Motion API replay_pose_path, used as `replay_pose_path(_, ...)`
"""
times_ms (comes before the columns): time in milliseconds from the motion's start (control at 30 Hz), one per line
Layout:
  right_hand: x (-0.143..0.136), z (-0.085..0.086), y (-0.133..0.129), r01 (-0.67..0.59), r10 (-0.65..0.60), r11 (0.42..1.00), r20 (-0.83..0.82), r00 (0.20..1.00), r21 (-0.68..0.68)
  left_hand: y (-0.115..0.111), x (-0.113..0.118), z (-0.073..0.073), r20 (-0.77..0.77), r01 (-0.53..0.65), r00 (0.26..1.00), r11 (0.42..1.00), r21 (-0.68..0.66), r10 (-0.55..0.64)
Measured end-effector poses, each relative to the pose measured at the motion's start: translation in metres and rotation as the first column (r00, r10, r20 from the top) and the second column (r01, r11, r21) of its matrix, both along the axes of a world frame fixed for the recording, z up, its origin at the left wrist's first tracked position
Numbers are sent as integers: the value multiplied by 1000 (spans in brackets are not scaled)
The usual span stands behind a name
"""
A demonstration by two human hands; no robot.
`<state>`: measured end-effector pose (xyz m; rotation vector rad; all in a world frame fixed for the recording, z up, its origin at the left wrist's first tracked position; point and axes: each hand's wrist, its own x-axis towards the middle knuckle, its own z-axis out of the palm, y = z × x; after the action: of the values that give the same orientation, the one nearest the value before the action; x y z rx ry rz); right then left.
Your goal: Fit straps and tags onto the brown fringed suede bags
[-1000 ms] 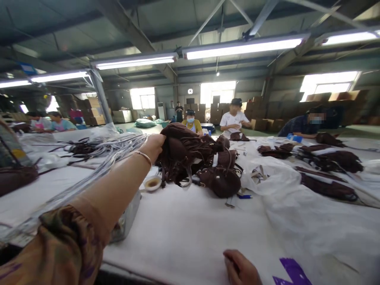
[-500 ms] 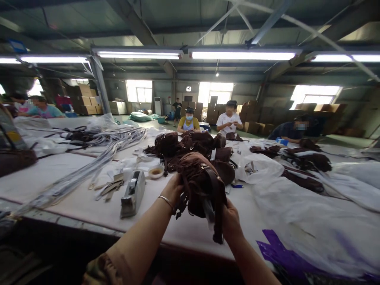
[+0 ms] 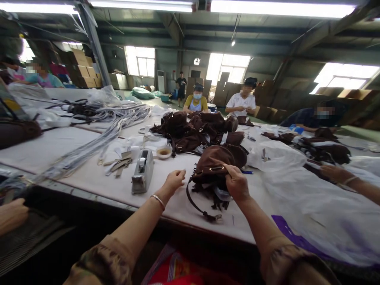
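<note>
The brown bag (image 3: pixel 212 158) is near the front of the counter (image 3: pixel 103 182), its gathered, fringed body tilted, with pale wrap showing at the dark underside. The right hand (image 3: pixel 237 183) grips its side near a metal-ringed slot; the left hand (image 3: pixel 175 180) is just apart from it, fingers drawn together, though whether they pinch anything is too small to tell. The bag's strap (image 3: pixel 191 198) curves down on the left to a buckled end. A small bowl (image 3: pixel 164 158) beyond the left hand holds something brown, and behind the bag lies a heap of brown bags (image 3: pixel 202 126). Bare white surface runs between the tape dispenser (image 3: pixel 142 174) and the bag, and along the front edge below the strap. Farther left are short strips (image 3: pixel 121 163) and a long wrapped bundle (image 3: pixel 89 146) reaching that edge; on the right, crumpled plastic sheeting (image 3: pixel 297 198) takes up the surface, with purple tape (image 3: pixel 292 233) near the edge. Other people's hands show at far left (image 3: pixel 13 215) and far right (image 3: pixel 338 174). Across the counter, co-workers sit or lean under tube lights (image 3: pixel 282 8), with stacked cartons (image 3: pixel 81 71) and bright windows (image 3: pixel 141 61) behind.
</note>
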<state>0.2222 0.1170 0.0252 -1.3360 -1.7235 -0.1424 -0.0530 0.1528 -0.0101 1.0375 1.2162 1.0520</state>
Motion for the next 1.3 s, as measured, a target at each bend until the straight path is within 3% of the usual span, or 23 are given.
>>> replay_pose_path(67,-6,-17,5,-81,85,995,74,994,-59,-14,2,-12,-100,40,994,998,43,-35)
replay_pose_path(133,-7,-31,9,-116,133,985,130,983,-126,-26,6,-21,-297,72,954,993,95,-41)
replay_pose_path(267,2,-40,19,-161,203,960,177,963,-229,-42,13,-26,-687,189,725,973,135,-45)
replay_pose_path(333,8,-36,21,-181,232,950,185,955,-255,-49,16,-23,-789,241,614,944,224,31)
replay_pose_path(367,10,-34,19,-188,241,947,191,951,-262,-54,17,-21,-811,270,577,913,305,100)
replay_pose_path(433,15,-33,10,-174,227,953,201,953,-249,-65,17,-20,-809,402,552,787,468,199)
replay_pose_path(533,22,-43,-15,-66,99,981,183,978,-182,-83,16,-23,-837,692,539,515,506,99)
replay_pose_path(600,27,-56,-34,58,-37,984,126,991,-169,-91,16,-26,-876,796,481,403,451,30)
replay_pose_path(700,33,-72,-53,217,-243,915,-35,969,-340,-96,20,-29,-909,833,415,382,399,46)
replay_pose_path(800,38,-76,-57,161,-306,786,-148,941,-597,-98,23,-29,-931,867,362,348,358,54)
replay_pose_path(867,41,-74,-51,93,-295,759,-214,931,-644,-101,22,-28,-936,883,350,323,340,30)
replay_pose_path(967,44,-70,-34,-26,-224,824,-368,902,-566,-110,20,-27,-932,874,362,351,337,-4)
replay_pose_path(1067,44,-70,-17,-155,-73,870,-435,898,-468,-119,24,-25,-931,831,364,448,330,10)
replay_pose_path(1167,38,-68,-17,12,-126,915,-260,957,-403,-124,31,-24,-933,746,359,591,306,31)
replay_pose_path(1233,31,-63,-34,154,-200,949,-146,969,-275,-124,36,-23,-940,709,340,649,276,29)
replay_pose_path(1300,20,-57,-60,71,-80,985,-47,996,-154,-123,38,-23,-952,714,307,658,241,15)
